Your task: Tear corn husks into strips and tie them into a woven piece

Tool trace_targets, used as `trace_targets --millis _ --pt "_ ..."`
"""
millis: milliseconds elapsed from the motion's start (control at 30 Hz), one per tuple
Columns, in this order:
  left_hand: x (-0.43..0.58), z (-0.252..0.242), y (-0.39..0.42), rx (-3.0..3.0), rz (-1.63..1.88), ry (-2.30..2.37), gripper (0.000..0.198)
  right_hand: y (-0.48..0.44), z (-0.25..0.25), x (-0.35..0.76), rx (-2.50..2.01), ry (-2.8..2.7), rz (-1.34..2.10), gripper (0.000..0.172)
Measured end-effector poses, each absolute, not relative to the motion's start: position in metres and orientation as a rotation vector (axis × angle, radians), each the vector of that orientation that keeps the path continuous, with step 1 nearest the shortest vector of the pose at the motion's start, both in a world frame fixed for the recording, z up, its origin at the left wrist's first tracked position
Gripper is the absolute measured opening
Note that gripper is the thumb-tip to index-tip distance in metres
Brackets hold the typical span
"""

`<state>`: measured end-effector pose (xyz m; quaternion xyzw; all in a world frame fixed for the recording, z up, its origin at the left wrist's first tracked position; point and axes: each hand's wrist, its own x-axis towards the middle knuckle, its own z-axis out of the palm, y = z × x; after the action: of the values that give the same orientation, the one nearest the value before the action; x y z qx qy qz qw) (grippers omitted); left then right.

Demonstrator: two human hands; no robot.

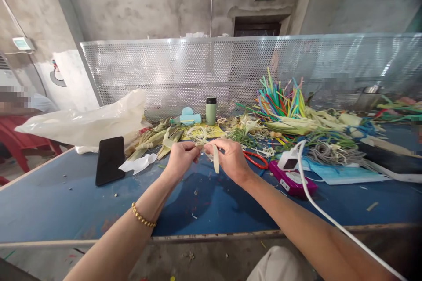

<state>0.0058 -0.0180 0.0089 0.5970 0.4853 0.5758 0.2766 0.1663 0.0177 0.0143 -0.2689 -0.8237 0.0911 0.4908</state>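
My left hand [180, 158] and my right hand [231, 158] meet above the middle of the blue table [194, 210], both closed in a pinch. Between their fingertips is a pale corn husk strip [216, 159]; one flat end hangs down from my right fingers. What lies right at my left fingertips is small and partly hidden. Behind my hands are loose husk pieces [154, 140] and a yellow sheet [214, 131] with scraps on it. Red-handled scissors [255, 160], partly covered, lie just right of my right hand.
A black phone [110, 160] and a plastic bag [89, 118] lie left. At the back are a green bottle [211, 111] and colourful pipe cleaners [280, 99]. Right are a purple box [292, 180], a white cable [308, 197] and a blue mask [346, 173]. A perforated metal screen [184, 70] stands behind.
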Motion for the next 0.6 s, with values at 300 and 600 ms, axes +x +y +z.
trace_targets --millis 300,600 --pt "0.0084 0.0127 -0.0231 1.645 1.422 1.197 0.033 0.0207 0.0143 0.1642 -0.822 -1.837 0.673 0.039" --pt "0.0095 0.0084 -0.0205 1.669 1.371 1.227 0.032 0.0231 0.0079 0.1609 -0.814 -1.796 0.645 0.034"
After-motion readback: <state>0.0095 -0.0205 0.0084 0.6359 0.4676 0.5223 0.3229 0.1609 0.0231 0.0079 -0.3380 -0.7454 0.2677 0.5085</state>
